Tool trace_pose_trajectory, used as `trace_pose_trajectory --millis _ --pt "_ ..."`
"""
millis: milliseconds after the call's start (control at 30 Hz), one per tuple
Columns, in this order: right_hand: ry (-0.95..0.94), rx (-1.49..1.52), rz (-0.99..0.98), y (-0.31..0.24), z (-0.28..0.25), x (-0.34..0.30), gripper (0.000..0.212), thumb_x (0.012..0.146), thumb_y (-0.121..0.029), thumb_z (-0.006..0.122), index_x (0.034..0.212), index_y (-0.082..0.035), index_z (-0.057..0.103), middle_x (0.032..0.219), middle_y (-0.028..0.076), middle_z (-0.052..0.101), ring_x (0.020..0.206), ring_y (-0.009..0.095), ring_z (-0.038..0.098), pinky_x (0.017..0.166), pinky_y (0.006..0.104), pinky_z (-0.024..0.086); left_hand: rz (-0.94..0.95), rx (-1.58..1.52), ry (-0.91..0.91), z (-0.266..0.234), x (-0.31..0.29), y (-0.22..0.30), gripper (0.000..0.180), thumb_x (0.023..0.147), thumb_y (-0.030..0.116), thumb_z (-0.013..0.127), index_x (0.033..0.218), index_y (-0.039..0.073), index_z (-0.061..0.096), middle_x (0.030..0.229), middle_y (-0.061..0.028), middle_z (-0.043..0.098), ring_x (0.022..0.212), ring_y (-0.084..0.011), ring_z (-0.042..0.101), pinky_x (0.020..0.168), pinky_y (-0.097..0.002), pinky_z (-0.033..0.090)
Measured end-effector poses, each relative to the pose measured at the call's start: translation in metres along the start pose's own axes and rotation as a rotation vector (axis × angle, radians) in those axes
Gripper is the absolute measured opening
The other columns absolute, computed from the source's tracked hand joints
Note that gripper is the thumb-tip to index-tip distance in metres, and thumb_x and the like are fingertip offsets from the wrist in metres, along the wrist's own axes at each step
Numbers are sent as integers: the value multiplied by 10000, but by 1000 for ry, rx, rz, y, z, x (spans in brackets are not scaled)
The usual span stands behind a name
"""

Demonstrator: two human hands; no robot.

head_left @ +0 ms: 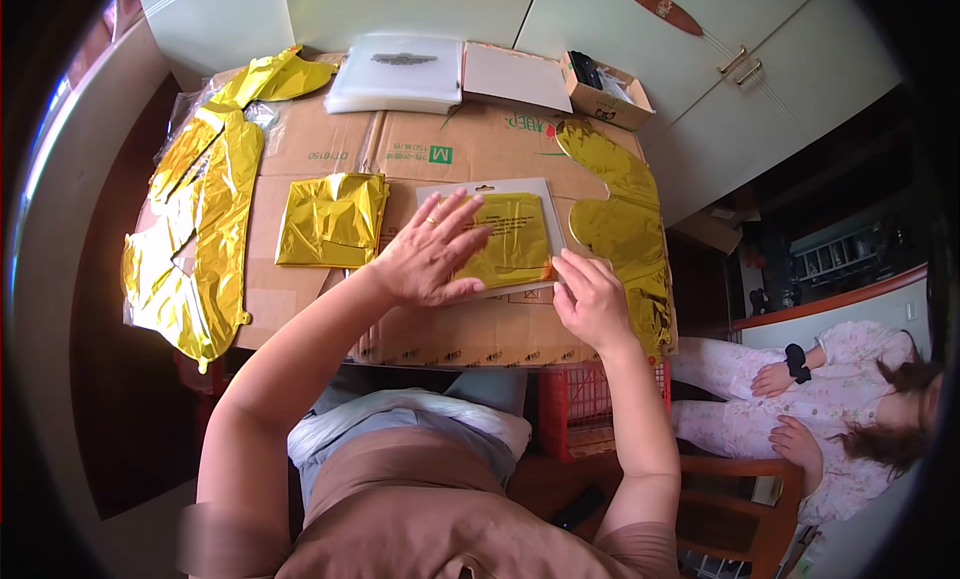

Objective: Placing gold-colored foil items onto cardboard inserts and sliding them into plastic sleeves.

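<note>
A flat clear bag (pixel 520 234) with a gold foil piece inside and a pale card with a hanging hole lies at the middle of the cardboard-covered table. My left hand (pixel 430 254) rests over the bag's left part, fingers spread, and hides some of it. At the bag's lower right edge my right hand (pixel 596 299) has its thumb and bent fingers closed on the rim. Just left of the bag sits a folded gold foil packet (pixel 332 221). Unfolded gold foil balloons lie along the left side (pixel 228 209) and the right side (pixel 620 209).
A stack of clear plastic bags (pixel 395 84) stands at the far edge, with a flat board (pixel 515 76) beside it. A small carton (pixel 620 104) holds dark items. Below the table is a red crate (pixel 585 409). Another person (pixel 770 399) sits at the right.
</note>
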State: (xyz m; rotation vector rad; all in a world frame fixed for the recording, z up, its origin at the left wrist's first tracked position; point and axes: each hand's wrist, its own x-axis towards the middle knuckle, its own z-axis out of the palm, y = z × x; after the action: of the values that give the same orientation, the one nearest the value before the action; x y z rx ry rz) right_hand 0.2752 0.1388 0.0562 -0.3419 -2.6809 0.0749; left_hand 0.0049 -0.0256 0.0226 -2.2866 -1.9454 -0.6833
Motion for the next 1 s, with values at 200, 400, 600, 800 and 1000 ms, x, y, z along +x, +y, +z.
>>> trace_pose_trajectory --millis 200,400,600,800,1000 --pt "-45 -54 40 -1 3 -22 371 881 -196 720 1221 -49 700 1320 151 648 1198 307 599 1021 446 461 108 63 -132 11 11 21 720 1008 632 416 1590 212 366 1651 -211 277 1538 -405 233 1243 -572 161" --pt "-58 -201 -7 -2 9 -34 438 920 -254 701 1291 -27 656 1356 150 638 1217 326 583 1043 466 431 105 86 -186 16 6 18 700 1016 623 406 1593 228 362 1651 -209 278 1535 -405 241 1243 -572 164" --pt "-53 -129 39 -6 7 -41 448 923 -250 695 1312 -31 654 1380 128 633 1250 330 563 1068 464 428 143 30 -161 12 -3 18 651 1032 554 435 1589 222 369 1656 -197 277 1543 -374 242 1251 -554 159" --pt "-41 -47 78 -12 3 -50 403 932 -227 689 1294 -52 677 1383 113 634 1265 339 551 1083 469 429 179 21 -228 2 -22 18 608 1047 485 441 1586 214 375 1655 -187 288 1539 -352 265 1255 -555 152" --pt "45 -1 180 -20 6 -62 388 918 -197 704 1270 -35 685 1353 151 643 1259 359 556 1076 478 439 189 -60 -257 -9 -24 22 663 1021 542 458 1564 164 412 1631 -219 317 1520 -380 294 1232 -562 199"
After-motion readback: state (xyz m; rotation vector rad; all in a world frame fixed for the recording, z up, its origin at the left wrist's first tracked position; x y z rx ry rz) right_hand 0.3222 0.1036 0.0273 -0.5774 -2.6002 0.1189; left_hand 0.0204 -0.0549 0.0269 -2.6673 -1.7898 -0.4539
